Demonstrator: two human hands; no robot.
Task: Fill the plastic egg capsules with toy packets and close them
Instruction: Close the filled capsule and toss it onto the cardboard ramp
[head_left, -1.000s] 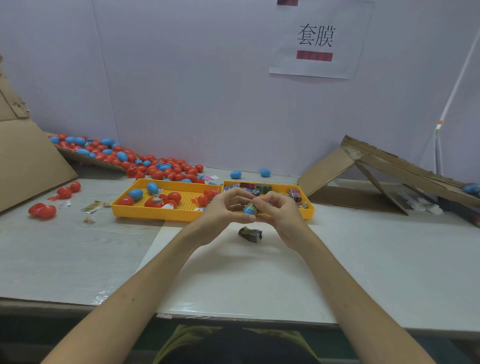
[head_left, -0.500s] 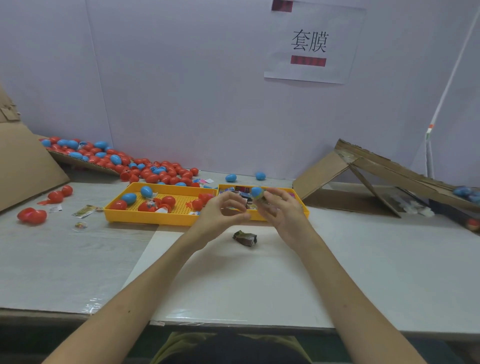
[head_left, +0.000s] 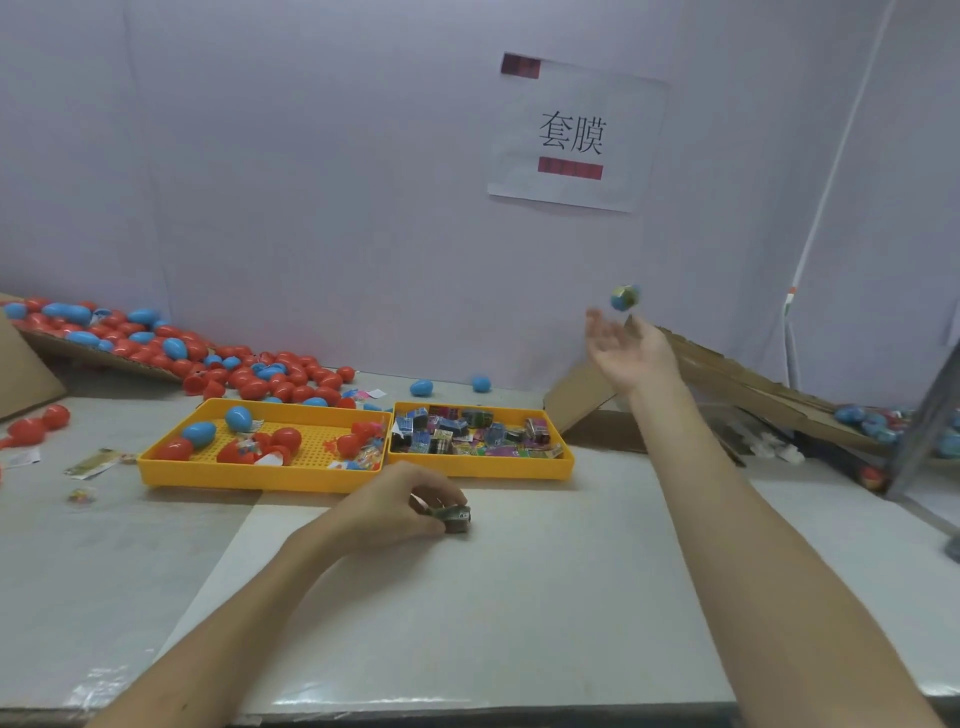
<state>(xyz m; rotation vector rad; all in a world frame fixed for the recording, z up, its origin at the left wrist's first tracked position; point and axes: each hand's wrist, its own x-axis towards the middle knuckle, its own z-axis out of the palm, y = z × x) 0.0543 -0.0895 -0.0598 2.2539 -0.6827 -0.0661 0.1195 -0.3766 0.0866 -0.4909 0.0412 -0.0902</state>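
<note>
The toy packet (head_left: 453, 515) looks like a small crinkled sachet, light and soft, apt to skid on the smooth tabletop (head_left: 519, 597), so a fingertip pinch across its edges suits it. The left hand (head_left: 395, 506) has exactly that hold, thumb and curled fingers nipping the packet where it lies on the tabletop just in front of the two yellow trays (head_left: 483, 470). A blue egg capsule (head_left: 623, 298) is probably thin, stiff plastic, light, slick and prone to roll. It is best gripped round its widest part near the seam, with the halves pressed together end to end (too hard a squeeze might pop them apart). This one hangs in the air just above the fingertips of the right hand (head_left: 626, 353), touching nothing. That hand is raised, palm up, fingers spread and empty, near the top of the cardboard ramp (head_left: 727, 374), well apart from the left hand and its packet.
</note>
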